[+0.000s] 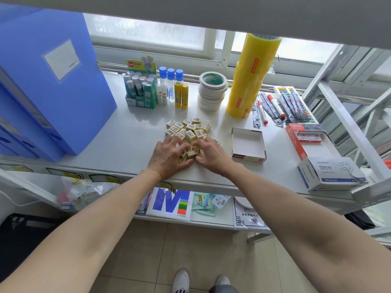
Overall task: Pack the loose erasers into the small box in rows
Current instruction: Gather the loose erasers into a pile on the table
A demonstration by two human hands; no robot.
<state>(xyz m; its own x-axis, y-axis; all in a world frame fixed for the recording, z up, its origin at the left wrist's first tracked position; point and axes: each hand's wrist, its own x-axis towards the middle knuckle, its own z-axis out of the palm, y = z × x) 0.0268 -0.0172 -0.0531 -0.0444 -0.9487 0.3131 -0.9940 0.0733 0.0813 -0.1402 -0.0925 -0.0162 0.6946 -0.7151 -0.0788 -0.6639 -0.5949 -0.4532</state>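
The loose erasers (187,132) lie heaped on the white shelf (127,140), just left of the small box (248,144), which sits open-topped with nothing in it. Both hands work the pile's near edge: the left hand (169,155) and right hand (211,154) curl their fingers around a cluster of erasers between them.

Erasers (188,130): piled on the shelf (131,140), behind both hands.
Small box (248,144): placed right of the pile.
Tape rolls (212,90): stacked behind the pile.
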